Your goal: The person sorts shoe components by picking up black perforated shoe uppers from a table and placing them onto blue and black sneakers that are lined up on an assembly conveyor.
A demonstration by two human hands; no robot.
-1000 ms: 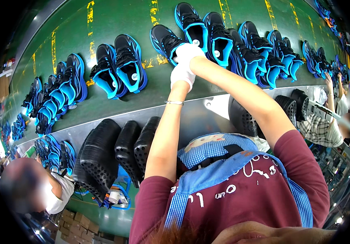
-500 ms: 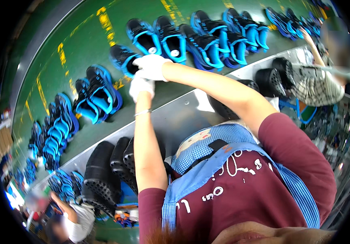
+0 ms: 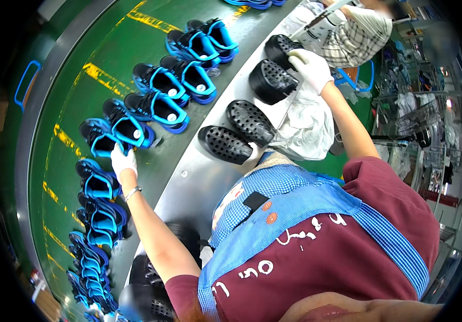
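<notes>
My left hand [image 3: 123,162], in a white glove, is at the heel of a black and blue sneaker [image 3: 102,144] on the green surface, its fingers closed on the blue collar. My right hand [image 3: 312,70], also gloved in white, reaches out to the far right. Its fingers are bent over the end of a black perforated shoe form [image 3: 281,49] on the metal ledge. Just nearer stands another black perforated form [image 3: 272,81]. Two more, a black form [image 3: 250,122] and its neighbour [image 3: 224,144], lie closer to my apron. The right fingertips are partly hidden.
Paired black and blue sneakers [image 3: 162,88] run along the green surface [image 3: 75,121] with yellow markings. A crumpled white plastic bag [image 3: 306,127] lies beside the metal ledge [image 3: 184,172]. Another person in a plaid garment [image 3: 357,35] is at the far right, near shelving.
My hands, together over a sneaker before, are now wide apart: the left at another sneaker's heel, the right out at the black forms. The view has turned to the right.
</notes>
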